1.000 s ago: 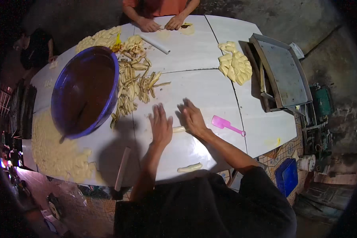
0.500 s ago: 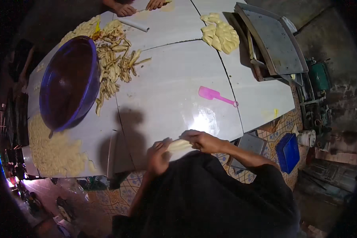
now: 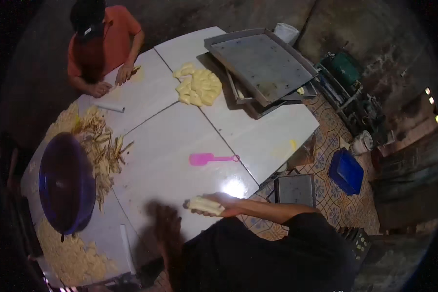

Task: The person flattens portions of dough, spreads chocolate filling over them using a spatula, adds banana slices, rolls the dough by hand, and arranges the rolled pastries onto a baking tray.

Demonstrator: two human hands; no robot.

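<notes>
My right hand [image 3: 232,204] is closed around a pale, elongated piece of dough [image 3: 205,206] at the table's near edge. My left hand [image 3: 167,225] is off to the left of the dough, empty, in shadow, with its fingers apart. Beyond my hands, a pink spatula [image 3: 202,159] lies flat on the white table [image 3: 156,151]. Further off rests a cluster of yellowish dough lumps [image 3: 198,85].
A large purple basin [image 3: 67,182] stands at the left, beside a heap of browned strips [image 3: 105,151]. Small pale pieces [image 3: 73,258] cover the near left corner. Metal trays [image 3: 262,61] are stacked far right. A co-worker in an orange shirt [image 3: 118,39] works across the table.
My left hand has let go of the dough and moved down and left; my right hand now holds it alone. The view has shifted, bringing the co-worker further into sight.
</notes>
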